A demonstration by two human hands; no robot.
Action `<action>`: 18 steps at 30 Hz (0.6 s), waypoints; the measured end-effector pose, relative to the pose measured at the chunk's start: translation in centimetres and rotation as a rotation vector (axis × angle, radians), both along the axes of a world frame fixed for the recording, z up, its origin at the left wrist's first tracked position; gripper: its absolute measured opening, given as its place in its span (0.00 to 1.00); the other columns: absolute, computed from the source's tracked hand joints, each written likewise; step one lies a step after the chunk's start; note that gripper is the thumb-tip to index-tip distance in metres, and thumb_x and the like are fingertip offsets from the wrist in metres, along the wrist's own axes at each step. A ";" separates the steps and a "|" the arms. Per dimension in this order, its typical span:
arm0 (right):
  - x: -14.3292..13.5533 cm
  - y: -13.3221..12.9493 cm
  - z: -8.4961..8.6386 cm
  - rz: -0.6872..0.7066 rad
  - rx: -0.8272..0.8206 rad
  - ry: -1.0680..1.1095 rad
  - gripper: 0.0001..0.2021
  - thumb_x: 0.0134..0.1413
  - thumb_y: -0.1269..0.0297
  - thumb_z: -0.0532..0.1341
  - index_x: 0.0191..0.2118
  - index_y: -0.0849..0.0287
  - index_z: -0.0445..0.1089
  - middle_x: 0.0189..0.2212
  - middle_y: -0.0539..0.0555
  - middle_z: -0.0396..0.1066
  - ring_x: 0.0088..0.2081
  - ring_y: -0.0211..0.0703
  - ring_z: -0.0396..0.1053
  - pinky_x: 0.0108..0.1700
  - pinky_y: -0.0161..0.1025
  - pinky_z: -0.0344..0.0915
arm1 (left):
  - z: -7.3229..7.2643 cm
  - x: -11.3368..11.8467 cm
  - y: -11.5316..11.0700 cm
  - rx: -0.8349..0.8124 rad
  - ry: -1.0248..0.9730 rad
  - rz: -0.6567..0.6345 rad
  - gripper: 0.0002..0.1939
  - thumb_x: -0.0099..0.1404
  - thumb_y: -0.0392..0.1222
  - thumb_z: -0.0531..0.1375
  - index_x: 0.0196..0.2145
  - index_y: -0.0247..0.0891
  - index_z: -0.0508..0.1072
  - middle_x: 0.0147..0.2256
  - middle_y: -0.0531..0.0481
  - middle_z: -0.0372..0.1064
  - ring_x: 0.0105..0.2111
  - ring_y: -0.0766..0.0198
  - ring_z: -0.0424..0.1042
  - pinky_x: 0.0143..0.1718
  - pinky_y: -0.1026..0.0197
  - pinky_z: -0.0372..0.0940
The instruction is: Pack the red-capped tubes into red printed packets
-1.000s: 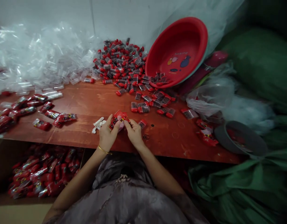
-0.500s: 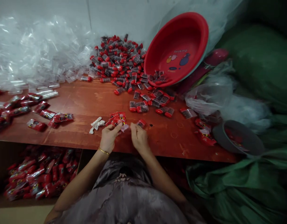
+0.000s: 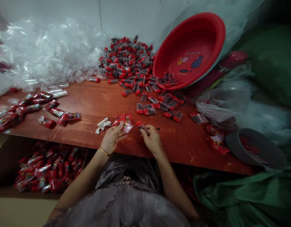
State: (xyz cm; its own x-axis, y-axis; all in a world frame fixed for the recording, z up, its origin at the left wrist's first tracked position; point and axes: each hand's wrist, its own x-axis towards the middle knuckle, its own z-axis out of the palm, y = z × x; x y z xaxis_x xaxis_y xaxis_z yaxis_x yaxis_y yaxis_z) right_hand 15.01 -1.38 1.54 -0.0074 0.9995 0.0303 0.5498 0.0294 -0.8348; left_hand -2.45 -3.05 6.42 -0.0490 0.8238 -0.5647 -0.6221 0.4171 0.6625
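Observation:
My left hand [image 3: 112,138], with a gold bracelet at the wrist, is closed on a red printed wrapper [image 3: 127,127] whose clear end sticks out to the right. More red wrappers [image 3: 123,118] lie just behind its fingers. Between the thumb and fingers of my right hand [image 3: 152,138] is a small clear container with a red cap [image 3: 139,124], tilted with its cap to the upper left. A gap separates the container from the wrapper. White crumpled scraps [image 3: 103,125] lie left of my left hand.
Capped containers [image 3: 126,60] are heaped behind, beside a tilted red basin [image 3: 190,53]. Clear tubes [image 3: 53,50] pile up at the back left. Filled red packets [image 3: 69,116] lie left, and more fill a box [image 3: 3,157] below. A grey bowl [image 3: 237,146] stands right.
My right hand has moved away from the wrapper and picked up the capped container from the table. The left hand's fingers have spread a little under the wrapper. The view has shifted left.

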 end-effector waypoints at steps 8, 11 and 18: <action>1.4 -3.7 4.0 0.163 -0.074 0.436 0.11 0.47 0.57 0.62 0.35 0.58 0.69 0.20 0.45 0.66 0.17 0.32 0.61 0.20 0.31 0.60 | 0.3 0.3 -0.7 0.032 0.020 -0.144 0.18 0.44 0.49 0.71 0.26 0.34 0.73 0.25 0.48 0.75 0.25 0.64 0.73 0.30 0.62 0.67; 1.2 -3.7 4.1 0.160 -0.078 0.427 0.10 0.47 0.59 0.61 0.34 0.59 0.70 0.19 0.45 0.65 0.17 0.31 0.60 0.20 0.31 0.60 | 0.4 0.6 -1.0 0.059 0.046 -0.155 0.19 0.42 0.50 0.71 0.24 0.33 0.73 0.25 0.48 0.75 0.23 0.66 0.72 0.29 0.63 0.67; -0.2 -3.9 2.6 0.116 -0.139 0.562 0.14 0.49 0.54 0.61 0.35 0.59 0.68 0.18 0.43 0.63 0.15 0.30 0.58 0.20 0.32 0.65 | 0.5 1.3 -1.4 0.083 0.073 -0.067 0.20 0.38 0.49 0.73 0.25 0.32 0.74 0.24 0.50 0.74 0.24 0.68 0.71 0.31 0.64 0.66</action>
